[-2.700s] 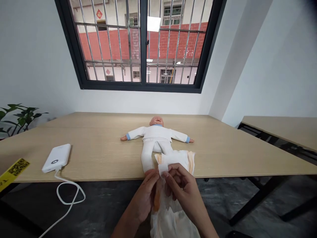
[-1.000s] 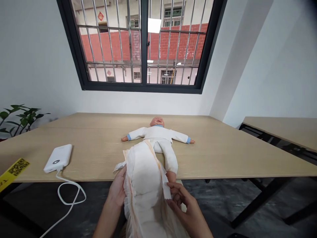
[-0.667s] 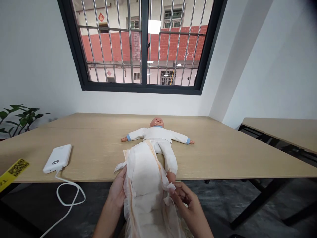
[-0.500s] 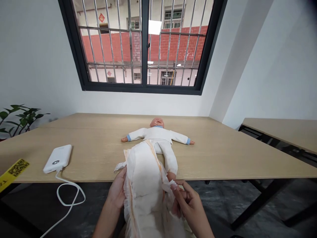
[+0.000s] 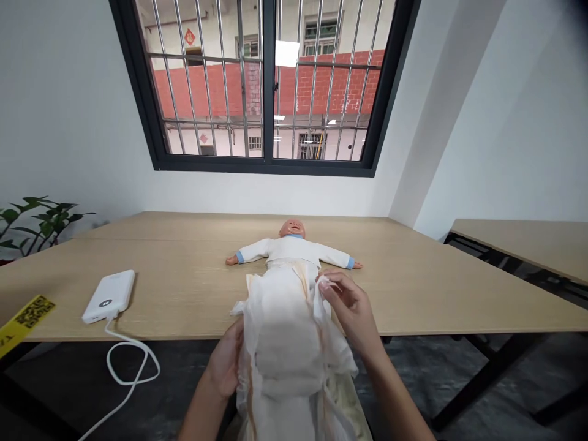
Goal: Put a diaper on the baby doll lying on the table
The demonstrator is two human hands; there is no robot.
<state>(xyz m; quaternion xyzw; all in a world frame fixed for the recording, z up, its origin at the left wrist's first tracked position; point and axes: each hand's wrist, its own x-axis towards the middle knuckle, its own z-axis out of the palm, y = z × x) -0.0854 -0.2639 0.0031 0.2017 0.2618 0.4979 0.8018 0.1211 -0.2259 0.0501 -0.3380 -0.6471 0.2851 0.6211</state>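
Note:
An unfolded white diaper (image 5: 287, 331) with orange-tinted edges stretches from the bottom of the view up toward the table. My left hand (image 5: 227, 358) grips its left edge, with the fingertips hidden behind it. My right hand (image 5: 351, 306) pinches the ruffled right edge near the top, between thumb and fingers. Beyond the diaper, a baby doll (image 5: 293, 250) lies on its back with arms spread, in a white outfit with blue cuffs. The diaper covers the doll's legs from my view.
The doll rests on a light wooden table (image 5: 184, 294). To the left lie a white power bank (image 5: 110, 296) with a white cable (image 5: 133, 346) hanging over the front edge, and a yellow tag (image 5: 25, 321). A plant (image 5: 43, 220) stands at far left; a barred window (image 5: 266, 86) is ahead.
My right hand has moved up and forward along the diaper's right edge. The diaper's top has shifted right and now hides the doll's legs. My left hand has moved slightly right and down.

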